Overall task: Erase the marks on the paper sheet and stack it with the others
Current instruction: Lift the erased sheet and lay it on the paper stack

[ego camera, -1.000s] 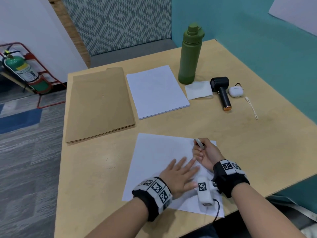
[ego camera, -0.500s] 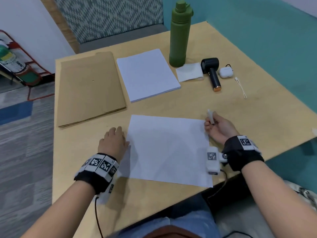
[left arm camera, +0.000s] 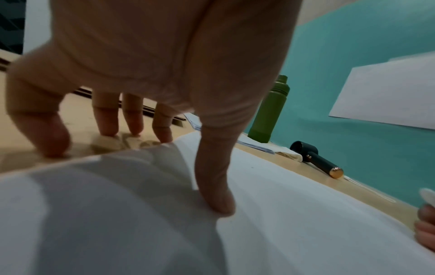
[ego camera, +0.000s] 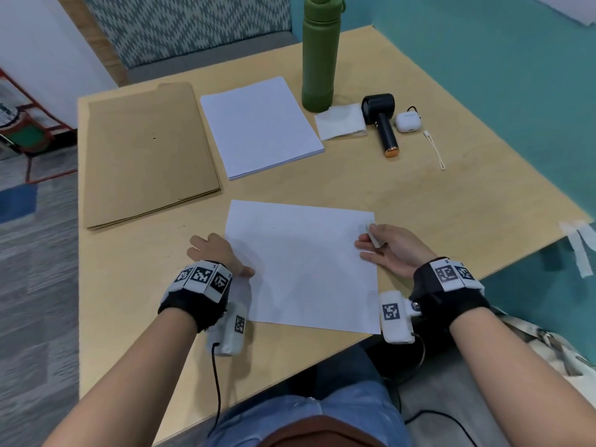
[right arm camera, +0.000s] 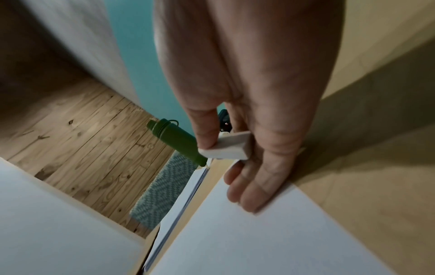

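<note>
A single white paper sheet [ego camera: 303, 266] lies on the wooden table in front of me. The stack of white sheets [ego camera: 261, 127] lies behind it. My left hand [ego camera: 219, 256] is at the sheet's left edge. Its thumb [left arm camera: 216, 201] presses down on the paper while the bent fingertips [left arm camera: 162, 134] meet the edge, which bulges up under the palm. My right hand [ego camera: 383, 250] is at the sheet's right edge. It pinches a white eraser [right arm camera: 226, 147] between thumb and forefinger, and its other fingers [right arm camera: 247, 195] touch the paper's edge.
A brown envelope [ego camera: 145, 153] lies left of the stack. Behind right stand a green bottle [ego camera: 317, 59], a folded tissue [ego camera: 340, 122], a black handheld fan [ego camera: 382, 124], a white earbud case [ego camera: 408, 121] and a thin strap [ego camera: 435, 150]. The table's front edge runs just under my wrists.
My left hand has left the middle of the sheet and gone to its left edge. The right hand, still holding the eraser, has come down onto the right edge.
</note>
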{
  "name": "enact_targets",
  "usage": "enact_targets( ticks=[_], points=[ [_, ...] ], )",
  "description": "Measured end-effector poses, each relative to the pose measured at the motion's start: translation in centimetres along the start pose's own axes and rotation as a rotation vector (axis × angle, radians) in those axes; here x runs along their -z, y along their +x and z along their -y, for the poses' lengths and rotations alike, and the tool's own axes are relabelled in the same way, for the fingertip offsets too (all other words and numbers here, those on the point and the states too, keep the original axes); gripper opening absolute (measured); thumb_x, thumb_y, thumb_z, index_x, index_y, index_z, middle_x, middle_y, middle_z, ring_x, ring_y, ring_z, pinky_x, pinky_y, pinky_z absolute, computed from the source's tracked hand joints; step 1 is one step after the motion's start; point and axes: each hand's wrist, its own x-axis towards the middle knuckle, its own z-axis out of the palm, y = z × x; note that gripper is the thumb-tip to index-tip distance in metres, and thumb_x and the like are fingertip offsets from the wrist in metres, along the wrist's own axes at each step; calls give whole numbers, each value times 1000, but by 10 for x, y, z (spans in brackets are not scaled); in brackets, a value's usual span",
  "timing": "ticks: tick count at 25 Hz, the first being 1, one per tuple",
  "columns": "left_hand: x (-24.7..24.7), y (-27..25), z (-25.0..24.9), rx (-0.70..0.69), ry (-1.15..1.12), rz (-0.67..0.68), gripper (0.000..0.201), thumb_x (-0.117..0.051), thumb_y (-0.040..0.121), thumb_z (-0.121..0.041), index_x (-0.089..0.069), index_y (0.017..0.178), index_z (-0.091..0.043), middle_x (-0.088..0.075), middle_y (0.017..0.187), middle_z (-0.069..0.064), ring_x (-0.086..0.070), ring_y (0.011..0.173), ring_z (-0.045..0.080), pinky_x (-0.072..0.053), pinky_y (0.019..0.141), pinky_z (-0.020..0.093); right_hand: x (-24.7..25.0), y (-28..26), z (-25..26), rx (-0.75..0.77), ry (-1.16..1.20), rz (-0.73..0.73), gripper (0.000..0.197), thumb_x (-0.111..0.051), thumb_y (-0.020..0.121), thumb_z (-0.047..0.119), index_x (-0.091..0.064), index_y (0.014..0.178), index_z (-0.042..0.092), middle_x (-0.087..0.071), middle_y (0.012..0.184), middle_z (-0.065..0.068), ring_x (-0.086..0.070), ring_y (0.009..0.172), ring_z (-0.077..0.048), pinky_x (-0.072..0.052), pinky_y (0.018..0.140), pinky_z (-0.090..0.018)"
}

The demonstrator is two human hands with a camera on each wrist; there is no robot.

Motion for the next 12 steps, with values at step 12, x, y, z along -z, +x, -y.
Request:
enact_targets(
  ticks=[12],
  points=[
    [9, 24, 34, -182, -555, -85, 26, -59, 90, -10, -59, 113, 0, -62, 112, 20, -57, 106, 37, -46, 85, 39, -16, 6, 1, 172, -155, -78, 19, -52, 93, 20, -55, 75, 14, -57, 68, 3, -54, 57, -7, -47, 55, -20]
  ],
)
